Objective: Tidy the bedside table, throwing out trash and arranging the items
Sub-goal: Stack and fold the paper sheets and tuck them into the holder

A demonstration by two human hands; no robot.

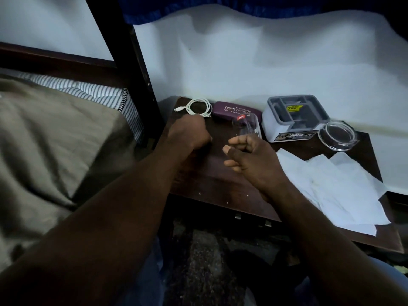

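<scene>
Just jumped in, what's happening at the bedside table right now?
A person has both hands over the table. The left hand is fisted near the coiled cable; whether it holds anything is hidden. The right hand hovers loosely curled and empty before the clear container. The glasses case, organizer box and glass dish sit along the wall, and papers lie spread at the right.

Along the back edge of the dark wooden bedside table (209, 184), a coiled white cable (198, 108) is lying flat at the left corner. A closed purple glasses case (231, 110) is sitting just beside it, and a clear plastic box (248, 127) with a red label is resting in front of the case. A grey-topped white box (293, 118) is standing further right with a round glass dish (337, 134) at its corner. Overlapping white paper sheets (331, 186) are sprawling over the right front.
</scene>
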